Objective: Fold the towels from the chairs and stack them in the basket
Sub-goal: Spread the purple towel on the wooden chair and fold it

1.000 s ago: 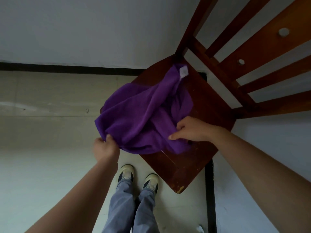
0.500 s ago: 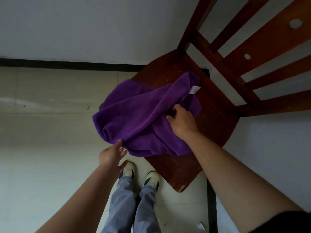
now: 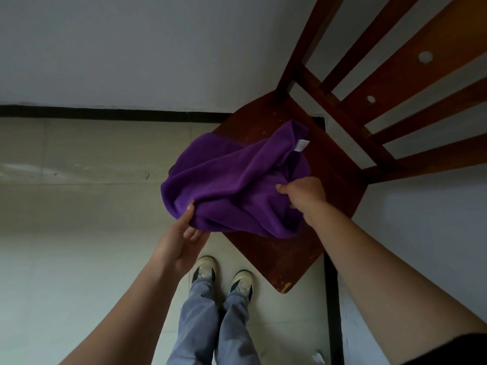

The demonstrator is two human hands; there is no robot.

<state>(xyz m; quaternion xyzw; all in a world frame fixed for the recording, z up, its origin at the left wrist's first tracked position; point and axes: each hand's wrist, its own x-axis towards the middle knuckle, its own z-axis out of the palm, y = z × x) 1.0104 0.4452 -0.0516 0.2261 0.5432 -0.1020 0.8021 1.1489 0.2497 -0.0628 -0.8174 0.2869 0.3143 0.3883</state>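
The purple towel (image 3: 237, 185) lies crumpled on the chair (image 3: 337, 159) seat at frame centre, its lower-left part overhanging the seat edge. The right hand (image 3: 303, 196) curls its fingers into a bunch of cloth. The left hand (image 3: 181, 238) pinches the lower-left edge between the thumb and nearly straight fingers. The two separated grips probably serve to lift and spread the cloth for folding. No basket is in view.

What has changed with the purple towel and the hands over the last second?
The left hand let go of the purple towel at its lower edge, then came back and now pinches it there. The right hand went from resting on the towel to gripping a bunch of it. The towel stays heaped on the chair seat.
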